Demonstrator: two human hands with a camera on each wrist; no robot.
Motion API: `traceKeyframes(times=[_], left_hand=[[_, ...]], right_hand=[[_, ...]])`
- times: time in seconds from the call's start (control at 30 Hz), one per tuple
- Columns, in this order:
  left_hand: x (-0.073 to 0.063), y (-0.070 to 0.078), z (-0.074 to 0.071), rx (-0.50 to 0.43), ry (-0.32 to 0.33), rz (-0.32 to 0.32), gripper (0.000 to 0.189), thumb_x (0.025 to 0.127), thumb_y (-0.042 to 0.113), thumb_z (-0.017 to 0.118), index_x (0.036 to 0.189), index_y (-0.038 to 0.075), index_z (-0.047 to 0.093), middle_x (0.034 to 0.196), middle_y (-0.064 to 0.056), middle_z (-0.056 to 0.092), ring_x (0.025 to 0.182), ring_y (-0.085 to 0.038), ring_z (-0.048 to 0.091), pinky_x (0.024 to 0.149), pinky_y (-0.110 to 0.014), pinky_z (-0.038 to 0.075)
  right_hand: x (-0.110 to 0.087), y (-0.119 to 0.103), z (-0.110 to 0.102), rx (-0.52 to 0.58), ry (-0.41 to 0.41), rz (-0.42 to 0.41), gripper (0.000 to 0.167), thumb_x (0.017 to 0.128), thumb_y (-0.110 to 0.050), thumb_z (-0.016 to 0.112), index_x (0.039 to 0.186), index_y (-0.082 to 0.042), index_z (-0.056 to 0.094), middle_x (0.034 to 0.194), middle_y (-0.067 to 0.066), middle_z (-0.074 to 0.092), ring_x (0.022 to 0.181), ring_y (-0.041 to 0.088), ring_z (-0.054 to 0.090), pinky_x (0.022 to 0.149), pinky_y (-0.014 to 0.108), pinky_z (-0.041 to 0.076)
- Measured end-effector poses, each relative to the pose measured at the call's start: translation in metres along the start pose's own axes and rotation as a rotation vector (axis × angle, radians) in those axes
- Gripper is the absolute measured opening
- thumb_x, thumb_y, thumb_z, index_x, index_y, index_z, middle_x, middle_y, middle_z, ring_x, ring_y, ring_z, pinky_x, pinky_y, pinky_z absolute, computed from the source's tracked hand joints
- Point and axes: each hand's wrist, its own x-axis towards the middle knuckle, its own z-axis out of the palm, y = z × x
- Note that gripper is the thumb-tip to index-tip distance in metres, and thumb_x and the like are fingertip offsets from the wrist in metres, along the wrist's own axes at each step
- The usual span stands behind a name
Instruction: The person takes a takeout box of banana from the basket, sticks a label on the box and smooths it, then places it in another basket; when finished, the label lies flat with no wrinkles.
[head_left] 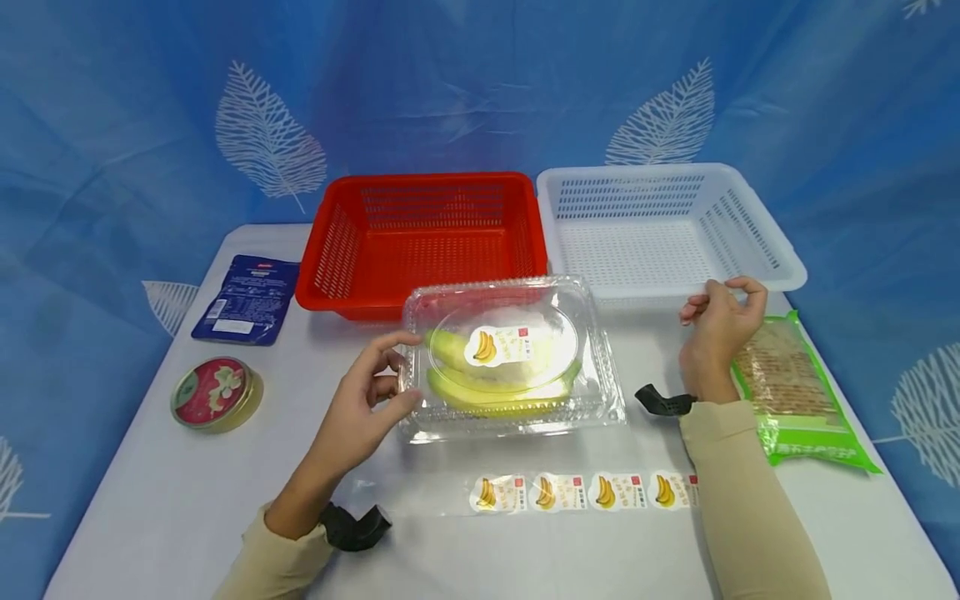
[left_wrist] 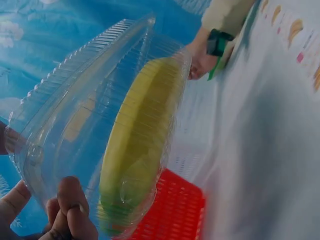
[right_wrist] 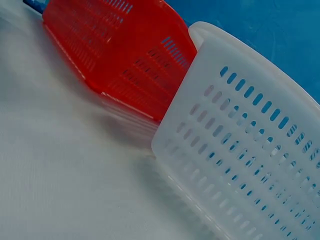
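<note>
A clear plastic clamshell box with bananas inside is in the middle of the head view, a banana sticker on its lid. My left hand grips the box's left end between thumb and fingers. In the left wrist view, fingers curl at the end of the box, which is held up off the table. My right hand is at the front rim of the white basket, fingers loosely bent and nothing in them. That hand is out of sight in the right wrist view.
A red basket stands beside the white one at the back. To the left lie a dark blue pouch and a round tin. A green-edged food packet lies under the right forearm. In front runs a strip of banana stickers.
</note>
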Motion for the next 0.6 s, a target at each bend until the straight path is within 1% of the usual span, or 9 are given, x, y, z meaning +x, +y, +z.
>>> traceKeyframes(times=[0.17, 0.27, 0.3, 0.37, 0.43, 0.53, 0.6], left_hand=[[0.019, 0.015, -0.008, 0.01, 0.009, 0.0, 0.056, 0.092, -0.005, 0.065, 0.143, 0.012, 0.05, 0.114, -0.016, 0.053, 0.077, -0.026, 0.067, 0.069, -0.031, 0.06], [0.031, 0.023, -0.012, 0.001, 0.007, 0.012, 0.055, 0.093, -0.003, 0.065, 0.144, 0.013, 0.05, 0.115, -0.017, 0.056, 0.081, -0.028, 0.068, 0.071, -0.031, 0.061], [0.036, 0.025, -0.013, 0.004, 0.01, 0.015, 0.055, 0.093, -0.002, 0.064, 0.144, 0.013, 0.05, 0.114, -0.016, 0.056, 0.08, -0.028, 0.067, 0.072, -0.03, 0.06], [0.045, 0.027, -0.015, 0.002, 0.021, 0.017, 0.054, 0.093, -0.001, 0.063, 0.144, 0.013, 0.05, 0.11, -0.016, 0.057, 0.076, -0.027, 0.066, 0.074, -0.031, 0.061], [0.057, 0.028, -0.016, -0.001, 0.034, 0.016, 0.052, 0.094, 0.002, 0.062, 0.143, 0.013, 0.051, 0.108, -0.016, 0.056, 0.076, -0.027, 0.064, 0.076, -0.031, 0.06], [0.075, 0.029, -0.016, 0.001, 0.051, 0.008, 0.049, 0.095, 0.006, 0.061, 0.142, 0.014, 0.052, 0.107, -0.014, 0.054, 0.081, -0.026, 0.058, 0.073, -0.027, 0.057], [0.088, 0.03, -0.014, -0.002, 0.046, 0.004, 0.047, 0.096, 0.01, 0.061, 0.142, 0.016, 0.053, 0.109, -0.013, 0.053, 0.09, -0.026, 0.056, 0.071, -0.027, 0.056]], right_hand=[[0.001, -0.001, 0.0, 0.032, -0.007, 0.002, 0.018, 0.092, 0.004, 0.064, 0.101, -0.006, 0.051, 0.06, 0.015, 0.054, 0.041, 0.019, 0.049, 0.038, 0.027, 0.04], [0.002, -0.002, 0.001, 0.026, -0.005, 0.006, 0.019, 0.092, 0.004, 0.064, 0.102, -0.006, 0.052, 0.059, 0.014, 0.054, 0.04, 0.019, 0.048, 0.038, 0.027, 0.041], [0.002, -0.002, 0.0, 0.02, -0.005, 0.006, 0.019, 0.092, 0.004, 0.064, 0.102, -0.007, 0.052, 0.059, 0.014, 0.054, 0.04, 0.019, 0.048, 0.038, 0.027, 0.041], [0.003, -0.002, 0.0, 0.012, -0.005, 0.003, 0.019, 0.093, 0.004, 0.063, 0.102, -0.007, 0.052, 0.059, 0.013, 0.054, 0.04, 0.019, 0.048, 0.038, 0.026, 0.041], [0.004, -0.002, -0.001, 0.008, -0.008, 0.0, 0.018, 0.093, 0.003, 0.063, 0.102, -0.007, 0.052, 0.059, 0.013, 0.054, 0.04, 0.019, 0.048, 0.037, 0.026, 0.041], [0.004, -0.002, -0.003, 0.0, -0.022, -0.003, 0.018, 0.094, 0.002, 0.064, 0.102, -0.007, 0.051, 0.059, 0.013, 0.054, 0.039, 0.019, 0.048, 0.037, 0.026, 0.041], [0.005, -0.002, -0.005, -0.005, -0.035, -0.006, 0.017, 0.094, 0.001, 0.064, 0.102, -0.007, 0.051, 0.059, 0.013, 0.054, 0.039, 0.018, 0.048, 0.037, 0.025, 0.041]])
